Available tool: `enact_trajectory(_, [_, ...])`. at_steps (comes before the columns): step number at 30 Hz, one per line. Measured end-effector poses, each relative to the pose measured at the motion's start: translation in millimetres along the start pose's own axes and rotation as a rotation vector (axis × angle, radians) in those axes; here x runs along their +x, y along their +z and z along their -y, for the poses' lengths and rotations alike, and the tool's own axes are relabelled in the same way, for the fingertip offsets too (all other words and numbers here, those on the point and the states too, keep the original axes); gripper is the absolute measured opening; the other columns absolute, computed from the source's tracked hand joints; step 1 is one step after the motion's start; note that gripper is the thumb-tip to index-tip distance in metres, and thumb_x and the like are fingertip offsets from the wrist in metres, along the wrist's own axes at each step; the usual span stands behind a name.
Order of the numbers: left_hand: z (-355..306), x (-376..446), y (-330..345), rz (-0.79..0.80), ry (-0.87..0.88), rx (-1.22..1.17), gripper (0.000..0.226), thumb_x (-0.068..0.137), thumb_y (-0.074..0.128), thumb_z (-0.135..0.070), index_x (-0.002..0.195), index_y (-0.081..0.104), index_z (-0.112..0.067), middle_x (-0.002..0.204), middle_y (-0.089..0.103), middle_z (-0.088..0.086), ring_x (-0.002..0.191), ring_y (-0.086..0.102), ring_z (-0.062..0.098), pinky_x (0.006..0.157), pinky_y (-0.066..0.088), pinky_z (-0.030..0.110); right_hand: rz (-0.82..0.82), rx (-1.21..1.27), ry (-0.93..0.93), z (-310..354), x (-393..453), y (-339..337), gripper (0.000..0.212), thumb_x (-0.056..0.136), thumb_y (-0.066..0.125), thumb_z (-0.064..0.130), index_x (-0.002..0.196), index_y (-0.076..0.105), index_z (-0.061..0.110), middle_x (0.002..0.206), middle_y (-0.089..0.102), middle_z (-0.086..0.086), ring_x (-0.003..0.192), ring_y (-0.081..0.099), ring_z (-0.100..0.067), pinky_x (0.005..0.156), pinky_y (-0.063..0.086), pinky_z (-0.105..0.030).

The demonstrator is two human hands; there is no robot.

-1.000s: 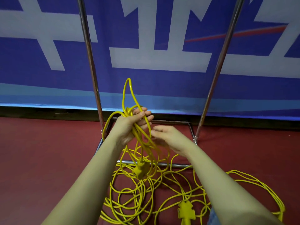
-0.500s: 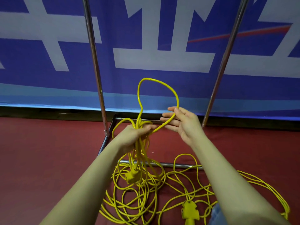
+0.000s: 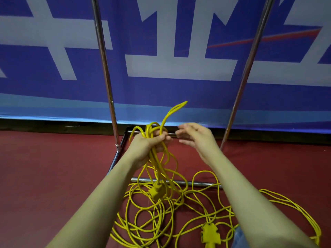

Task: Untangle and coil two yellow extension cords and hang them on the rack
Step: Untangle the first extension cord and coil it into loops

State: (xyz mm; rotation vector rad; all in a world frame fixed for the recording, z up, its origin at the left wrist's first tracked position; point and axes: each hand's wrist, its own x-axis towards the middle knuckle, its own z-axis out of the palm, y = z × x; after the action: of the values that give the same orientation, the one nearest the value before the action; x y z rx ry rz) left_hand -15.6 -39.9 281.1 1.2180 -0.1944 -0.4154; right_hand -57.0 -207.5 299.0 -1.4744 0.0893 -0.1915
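My left hand [image 3: 148, 144] grips a bunch of yellow cord loops [image 3: 162, 158] in front of the metal rack [image 3: 105, 72]. One narrow loop sticks up from my fist, and a yellow plug [image 3: 155, 191] dangles below it. My right hand [image 3: 195, 138] hovers just right of the bunch with fingers spread and slightly blurred, holding nothing. The rest of the yellow cords [image 3: 148, 222] lies tangled on the red floor, with a yellow multi-outlet end [image 3: 209, 233] at the lower right.
The rack's two chrome uprights rise left and right [image 3: 250, 59], joined by a low base frame [image 3: 179, 182] on the floor. A blue and white banner [image 3: 179, 68] covers the wall behind. More cord loops [image 3: 295, 210] trail to the right.
My right hand let go of the big raised loop and drew back open. That loop collapsed into a narrow one held by my left hand. The view tilted slightly.
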Motion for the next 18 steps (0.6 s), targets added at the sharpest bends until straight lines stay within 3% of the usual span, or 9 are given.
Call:
enact_trajectory(4, [-9.8,0.2,4.1,-0.006,0.058,-0.14,0.014,0.093,0.05,0.002,0.088,0.062,-0.003,0.076,0.071,0.009,0.084,0.072,0.023,0.079,0.059,0.037,0.229,-0.383,0.01,-17.9,-3.2,2.3,0.011,0.091,0.058,0.003,0.101,0.063,0.006,0.078,0.061,0.004,0.069,0.056,0.003,0.067,0.045,-0.011])
enact_trajectory(7, [-16.1,0.4,3.0,-0.036,0.107,-0.177,0.013,0.095,0.049,0.0,0.091,0.061,-0.003,0.077,0.071,0.008,0.087,0.072,0.024,0.08,0.059,0.034,0.288,-0.434,0.005,-24.1,-2.5,6.0,0.021,0.086,0.062,-0.004,0.106,0.062,-0.005,0.076,0.061,0.002,0.061,0.056,0.009,0.069,0.045,-0.012])
enact_trajectory(10, [-21.3,0.3,-2.3,-0.083,0.135,-0.195,0.012,0.096,0.049,-0.001,0.092,0.061,-0.003,0.078,0.07,0.008,0.085,0.073,0.023,0.075,0.059,0.031,0.188,-0.288,-0.022,-23.0,-1.3,6.5,0.015,0.088,0.058,-0.006,0.102,0.063,-0.009,0.068,0.059,-0.004,0.052,0.055,0.001,0.059,0.046,-0.015])
enact_trajectory(14, [-21.0,-1.4,-6.1,-0.107,0.13,-0.174,0.012,0.097,0.05,-0.004,0.094,0.061,-0.001,0.082,0.072,0.01,0.082,0.072,0.022,0.068,0.058,0.028,-0.005,-0.248,-0.104,-17.5,2.4,3.7,0.013,0.083,0.067,-0.001,0.084,0.062,0.011,0.067,0.051,0.001,0.053,0.046,0.003,0.055,0.037,-0.011])
enact_trajectory(18, [-19.6,-1.8,-6.2,-0.149,0.105,-0.085,0.012,0.095,0.055,-0.008,0.092,0.065,-0.003,0.087,0.074,0.01,0.074,0.073,0.019,0.065,0.059,0.026,-0.227,-0.264,-0.181,-18.0,5.8,-4.5,0.015,0.085,0.067,0.005,0.075,0.061,0.016,0.063,0.053,0.006,0.051,0.047,0.005,0.054,0.036,-0.011])
